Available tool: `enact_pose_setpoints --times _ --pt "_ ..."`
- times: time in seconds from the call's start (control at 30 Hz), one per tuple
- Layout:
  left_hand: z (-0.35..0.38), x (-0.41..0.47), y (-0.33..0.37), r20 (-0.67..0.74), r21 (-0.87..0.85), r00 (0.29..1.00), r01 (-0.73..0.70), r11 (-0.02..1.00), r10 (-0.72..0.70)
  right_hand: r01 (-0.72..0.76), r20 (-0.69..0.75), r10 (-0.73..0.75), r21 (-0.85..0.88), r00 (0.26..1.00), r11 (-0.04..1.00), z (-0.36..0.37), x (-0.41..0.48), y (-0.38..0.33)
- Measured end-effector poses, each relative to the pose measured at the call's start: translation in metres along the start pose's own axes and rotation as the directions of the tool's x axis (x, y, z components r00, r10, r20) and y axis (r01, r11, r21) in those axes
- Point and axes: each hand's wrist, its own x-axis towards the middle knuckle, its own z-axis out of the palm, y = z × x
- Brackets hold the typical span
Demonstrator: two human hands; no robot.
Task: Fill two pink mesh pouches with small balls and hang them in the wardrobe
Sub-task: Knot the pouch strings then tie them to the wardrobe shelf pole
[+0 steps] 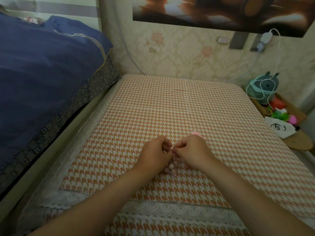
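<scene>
The task looks to be somewhere in its first half. 1 pink mesh pouch already carries small balls. It lies on the orange houndstooth cover, at 6 o'clock from the spot where the fingertips meet, low in the middle of the view.

The left hand and right hand come together just above it. All their fingers are curled in, and both seem to pinch the pouch's top edge or cord between them. What exactly they pinch is too small to make out. My judgement is that this pouch is being topped up or drawn closed.

A second scrap of pink peeks out at 12 o'clock of the right hand. It is probably pouch 2, but I cannot tell whether it holds anything. Neither pouch has been hung yet, and no wardrobe is in view.

The pouch reads as a lumpy cluster of pale pink round beads bulging through thin netting. Most of it is hidden under the hands.

A blue quilt fills the 10 o'clock side, and a plush toy sits at 2 o'clock.
</scene>
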Motion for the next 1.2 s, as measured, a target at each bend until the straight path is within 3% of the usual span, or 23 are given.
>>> enact_pose_setpoints --times 0.3,0.47,0.57,0.73,0.9,1.2 --pt "-0.001 -0.002 0.002 0.009 0.025 1.0 -0.014 1.0 0.013 0.186 0.209 -0.145 -0.189 0.967 0.964 -0.018 0.001 -0.002" --pt "0.001 -0.006 0.005 -0.016 0.057 1.0 -0.022 0.998 0.023 0.291 0.231 -0.216 -0.37 0.949 0.882 -0.019 0.005 -0.004" --pt "0.0 -0.011 0.007 -0.028 0.057 0.997 -0.064 0.996 0.066 0.223 0.259 -0.156 -0.256 0.953 0.941 -0.021 0.005 -0.001" --pt "0.003 -0.024 0.01 0.097 -0.069 0.99 -0.1 0.993 0.107 0.011 0.331 -0.028 0.051 0.943 0.999 -0.027 0.005 0.01" --pt "0.003 -0.021 0.007 0.003 -0.083 0.999 -0.038 0.996 0.039 -0.095 0.422 0.02 0.159 0.906 0.983 -0.031 0.004 0.011" --pt "0.008 -0.027 0.011 -0.057 -0.035 0.995 -0.08 0.996 0.078 -0.221 0.47 0.081 0.251 0.879 0.942 -0.032 0.006 0.012"
